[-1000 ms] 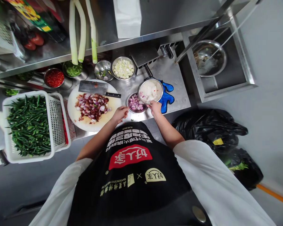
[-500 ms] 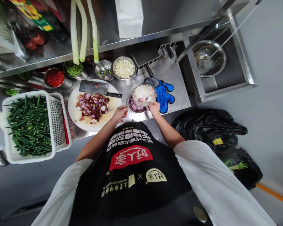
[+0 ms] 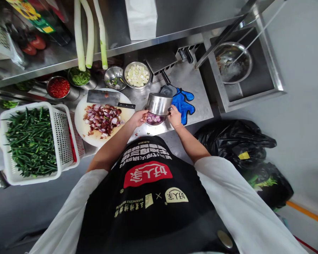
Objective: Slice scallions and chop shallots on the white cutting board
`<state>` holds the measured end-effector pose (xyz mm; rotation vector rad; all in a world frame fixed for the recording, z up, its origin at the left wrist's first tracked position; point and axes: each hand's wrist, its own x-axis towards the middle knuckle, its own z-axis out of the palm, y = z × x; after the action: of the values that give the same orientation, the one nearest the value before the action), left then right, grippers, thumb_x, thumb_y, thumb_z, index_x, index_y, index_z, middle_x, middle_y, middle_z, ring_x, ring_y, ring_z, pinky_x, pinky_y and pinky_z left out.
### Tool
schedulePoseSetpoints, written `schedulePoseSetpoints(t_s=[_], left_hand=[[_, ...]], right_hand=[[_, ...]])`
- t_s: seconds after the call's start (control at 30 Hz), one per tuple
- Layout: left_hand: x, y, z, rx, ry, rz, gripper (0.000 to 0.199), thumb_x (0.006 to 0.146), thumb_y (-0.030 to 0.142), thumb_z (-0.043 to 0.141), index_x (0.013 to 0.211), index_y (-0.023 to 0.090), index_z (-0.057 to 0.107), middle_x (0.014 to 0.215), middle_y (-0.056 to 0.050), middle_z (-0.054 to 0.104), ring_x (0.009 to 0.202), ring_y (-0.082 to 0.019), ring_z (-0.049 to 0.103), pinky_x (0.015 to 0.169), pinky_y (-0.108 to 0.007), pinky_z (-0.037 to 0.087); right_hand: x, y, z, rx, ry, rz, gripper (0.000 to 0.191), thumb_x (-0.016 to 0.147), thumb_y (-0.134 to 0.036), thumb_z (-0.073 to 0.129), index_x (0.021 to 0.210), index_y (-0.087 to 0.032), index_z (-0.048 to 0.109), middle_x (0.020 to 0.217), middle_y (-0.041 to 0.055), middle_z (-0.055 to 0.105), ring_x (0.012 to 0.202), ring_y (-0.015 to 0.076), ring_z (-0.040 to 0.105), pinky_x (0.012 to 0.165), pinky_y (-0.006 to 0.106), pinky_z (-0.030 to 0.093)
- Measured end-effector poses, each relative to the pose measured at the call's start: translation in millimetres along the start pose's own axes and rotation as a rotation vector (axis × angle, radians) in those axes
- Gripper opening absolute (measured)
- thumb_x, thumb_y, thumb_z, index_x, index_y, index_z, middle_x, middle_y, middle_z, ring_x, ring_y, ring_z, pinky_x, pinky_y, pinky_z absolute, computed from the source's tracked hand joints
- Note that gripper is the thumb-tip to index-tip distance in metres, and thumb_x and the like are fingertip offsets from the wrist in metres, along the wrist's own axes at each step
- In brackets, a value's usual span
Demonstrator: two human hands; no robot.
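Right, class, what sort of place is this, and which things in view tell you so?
A kitchen, probably a commercial one: a cleaver lies on a round cutting board, a white basket holds a large heap of green chillies, and there is a metal sink.

A steel counter (image 3: 201,106) carries a cutting board (image 3: 81,118), bowls (image 3: 155,124) and a blue glove (image 3: 184,104).

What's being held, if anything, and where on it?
The right hand holds the tipped metal pot near the right end of its rim. The left hand is beside the bowl; its grip is unclear.
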<state>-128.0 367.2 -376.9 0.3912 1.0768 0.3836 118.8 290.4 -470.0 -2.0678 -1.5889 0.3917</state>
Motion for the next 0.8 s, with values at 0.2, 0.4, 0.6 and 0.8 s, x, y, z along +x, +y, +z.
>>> schedulePoseSetpoints(t_s=[0.2,0.4,0.6,0.8], left_hand=[[-1,-18,-10.5,0.157,-0.019,0.17,0.036,0.088,0.02,0.077,0.07,0.02,0.047,0.054,0.005,0.051,0.037,-0.005,0.039,0.038,-0.017,0.019],[-4,-14,-6.1,0.197,0.007,0.219,0.035,0.091,0.029,0.08,0.073,0.019,0.051,0.055,0.005,0.051,0.039,-0.006,0.041,0.038,-0.02,0.019],[-14,7,4.6,0.2,0.07,0.312,0.035,0.096,0.044,0.081,0.087,0.016,0.062,0.057,0.005,0.053,0.04,-0.006,0.045,0.041,-0.02,0.021],[-33,3,-9.4,0.203,0.139,0.309,0.026,0.094,0.037,0.077,0.088,0.017,0.061,0.057,0.006,0.054,0.04,-0.006,0.045,0.04,-0.019,0.025]], right_hand=[[2,-8,-9,0.148,-0.036,0.116,0.022,0.091,-0.019,0.066,0.109,-0.02,0.077,0.152,0.0125,0.066,0.137,0.0273,0.066,0.115,0.039,0.056],[4,-20,-18,0.225,-0.02,0.127,0.015,0.088,-0.013,0.063,0.095,-0.02,0.073,0.143,0.0139,0.069,0.135,0.0265,0.064,0.116,0.037,0.053],[9,-27,-16,0.172,0.052,0.214,0.014,0.087,-0.013,0.055,0.084,-0.021,0.065,0.106,0.0145,0.073,0.114,0.0286,0.068,0.108,0.04,0.053],[16,-29,-14,0.387,0.183,0.457,0.019,0.088,-0.02,0.057,0.069,-0.024,0.054,0.078,0.0061,0.068,0.09,0.0243,0.071,0.083,0.033,0.059]])
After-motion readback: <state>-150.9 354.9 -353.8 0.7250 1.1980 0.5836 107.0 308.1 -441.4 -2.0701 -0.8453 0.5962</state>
